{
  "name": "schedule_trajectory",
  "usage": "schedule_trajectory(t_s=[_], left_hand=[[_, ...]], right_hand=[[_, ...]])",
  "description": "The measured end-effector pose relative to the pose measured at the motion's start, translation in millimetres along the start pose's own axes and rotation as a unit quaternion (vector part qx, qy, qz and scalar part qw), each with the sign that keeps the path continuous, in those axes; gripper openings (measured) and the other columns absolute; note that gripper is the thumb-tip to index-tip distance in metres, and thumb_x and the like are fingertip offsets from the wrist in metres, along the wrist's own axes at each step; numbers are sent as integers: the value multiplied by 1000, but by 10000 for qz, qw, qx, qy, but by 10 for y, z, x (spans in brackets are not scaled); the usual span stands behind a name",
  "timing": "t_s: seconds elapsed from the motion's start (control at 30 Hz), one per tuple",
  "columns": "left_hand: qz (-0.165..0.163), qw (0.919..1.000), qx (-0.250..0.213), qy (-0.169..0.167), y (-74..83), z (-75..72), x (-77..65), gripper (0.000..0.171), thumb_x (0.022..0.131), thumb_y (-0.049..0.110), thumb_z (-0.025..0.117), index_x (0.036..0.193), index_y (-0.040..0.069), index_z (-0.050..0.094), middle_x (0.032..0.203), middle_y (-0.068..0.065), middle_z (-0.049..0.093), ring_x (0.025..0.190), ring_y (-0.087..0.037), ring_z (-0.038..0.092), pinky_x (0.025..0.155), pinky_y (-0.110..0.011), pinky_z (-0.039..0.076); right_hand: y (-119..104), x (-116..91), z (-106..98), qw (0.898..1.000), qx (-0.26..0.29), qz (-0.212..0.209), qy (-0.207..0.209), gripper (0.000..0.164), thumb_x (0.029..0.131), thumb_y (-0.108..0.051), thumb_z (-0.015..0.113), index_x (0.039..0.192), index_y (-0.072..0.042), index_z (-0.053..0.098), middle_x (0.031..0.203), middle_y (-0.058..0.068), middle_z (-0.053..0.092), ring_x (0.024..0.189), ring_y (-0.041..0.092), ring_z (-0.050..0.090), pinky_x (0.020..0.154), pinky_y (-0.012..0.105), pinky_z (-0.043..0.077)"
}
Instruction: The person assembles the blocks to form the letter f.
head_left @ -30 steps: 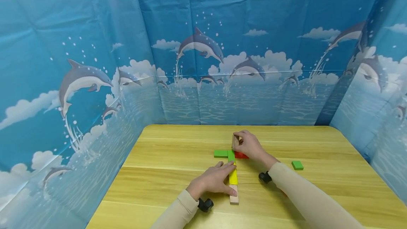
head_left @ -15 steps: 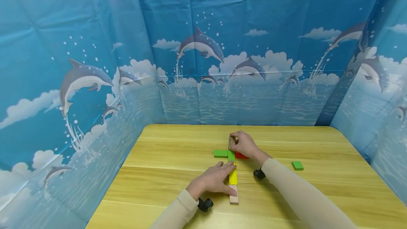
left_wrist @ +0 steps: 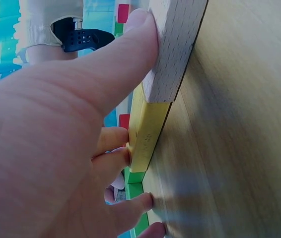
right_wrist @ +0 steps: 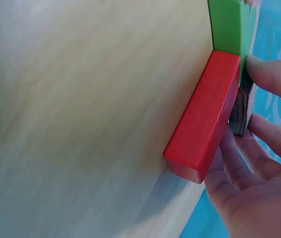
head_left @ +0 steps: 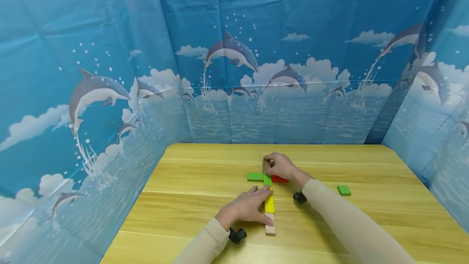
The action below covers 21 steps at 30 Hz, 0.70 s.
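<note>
From here I see a curtained-off booth, wider building unclear: creased blue sheeting (head_left: 249,72) printed with grey dolphins and white clouds hangs beyond the far edge and both sides of a yellow, wood-grained, round-cornered worktop (head_left: 176,203).

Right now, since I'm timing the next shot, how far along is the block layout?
Looks laid: pale block, yellow block and green block in line, with green bar and red bar flanking. In hand: brown block, pinched by the right hand. Possibly left: green square, lying apart.
</note>
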State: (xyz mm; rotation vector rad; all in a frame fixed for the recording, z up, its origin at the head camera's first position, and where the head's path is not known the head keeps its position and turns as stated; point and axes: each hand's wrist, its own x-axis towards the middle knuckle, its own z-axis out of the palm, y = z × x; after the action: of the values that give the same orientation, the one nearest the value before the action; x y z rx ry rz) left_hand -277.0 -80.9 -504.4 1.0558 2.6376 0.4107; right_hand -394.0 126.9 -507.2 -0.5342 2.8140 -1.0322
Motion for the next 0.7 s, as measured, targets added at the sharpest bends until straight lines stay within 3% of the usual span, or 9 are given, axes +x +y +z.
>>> schedule_trajectory(t_s=[0.47, 0.7], left_hand=[[-7, 10000, -5, -6, 10, -11, -12, 94, 87, 66, 66, 161, 22, 29, 167, 5, 18, 150, -35, 23, 114, -50, 34], [-22, 10000, -15, -9, -10, -2, -9, 93, 87, 67, 64, 161, 24, 28, 167, 6, 16, 150, -34, 22, 114, -51, 33]], right_hand=[[14, -2, 8, 9995, -236, -159, -97, 48, 96, -18, 72, 140, -3, 59, 124, 11, 62, 100, 24, 59, 90, 47, 52], [36, 13, 38, 9995, -241, -209, -24, 47, 95, -15, 73, 138, -2, 60, 121, 11, 62, 100, 24, 60, 90, 47, 52]])
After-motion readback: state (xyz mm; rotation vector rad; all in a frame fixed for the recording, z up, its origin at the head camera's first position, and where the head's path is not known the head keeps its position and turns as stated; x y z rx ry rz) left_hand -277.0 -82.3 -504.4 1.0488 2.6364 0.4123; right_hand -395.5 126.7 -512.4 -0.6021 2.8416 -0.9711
